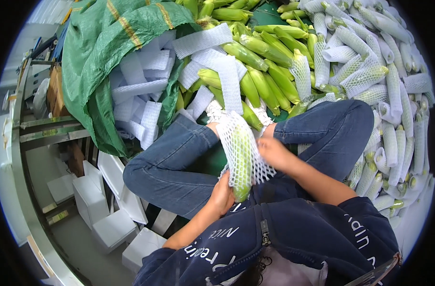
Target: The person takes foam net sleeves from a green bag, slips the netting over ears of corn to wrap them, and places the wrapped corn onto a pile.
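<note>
An ear of corn (241,153) in green husk, its lower end shiny with clear film, lies in a stretched white foam net (235,125) over my lap. My left hand (223,196) grips the lower left side of the netted ear. On the other side, my right hand (276,153), a little blurred, pinches the net's flared right edge. Its fingertips are partly hidden by the mesh. Just beyond my hands, a flat foam net sleeve (230,84) rests across loose corn ears (271,78).
At the left, a green woven sack (92,71) spills foam net sleeves (149,118). Netted corn ears (392,93) are heaped along my right side. White foam boxes (114,228) stand below a metal frame (28,171) on the left. My bent legs (171,168) flank the work.
</note>
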Motion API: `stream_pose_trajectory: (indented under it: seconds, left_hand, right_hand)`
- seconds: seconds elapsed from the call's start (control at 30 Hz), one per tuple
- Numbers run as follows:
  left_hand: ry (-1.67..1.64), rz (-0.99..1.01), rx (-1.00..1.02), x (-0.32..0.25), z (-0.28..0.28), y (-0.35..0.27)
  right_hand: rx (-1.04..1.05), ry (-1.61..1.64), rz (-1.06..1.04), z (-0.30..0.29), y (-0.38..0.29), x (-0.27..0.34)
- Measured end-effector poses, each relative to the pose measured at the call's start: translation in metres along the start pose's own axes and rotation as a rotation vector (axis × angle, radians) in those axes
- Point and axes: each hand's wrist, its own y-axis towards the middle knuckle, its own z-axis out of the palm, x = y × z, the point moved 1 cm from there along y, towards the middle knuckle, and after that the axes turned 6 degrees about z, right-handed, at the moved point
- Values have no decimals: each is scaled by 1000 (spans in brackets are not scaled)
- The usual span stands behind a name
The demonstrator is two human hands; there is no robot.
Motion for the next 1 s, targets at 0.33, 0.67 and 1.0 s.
stream_pose_trajectory:
  seconds: [0.33,0.67,1.0]
  left_hand:
    - [1038,955,194,-18,89,32]
    - [1461,1157,-747,-131,27,265]
    - [799,967,-403,-69,19,287]
  right_hand:
    - [-273,486,-350,-33,-44,34]
    - [-1306,1074,-594,-264,-330,-11]
    - [-599,-346,-207,-209,-105,77]
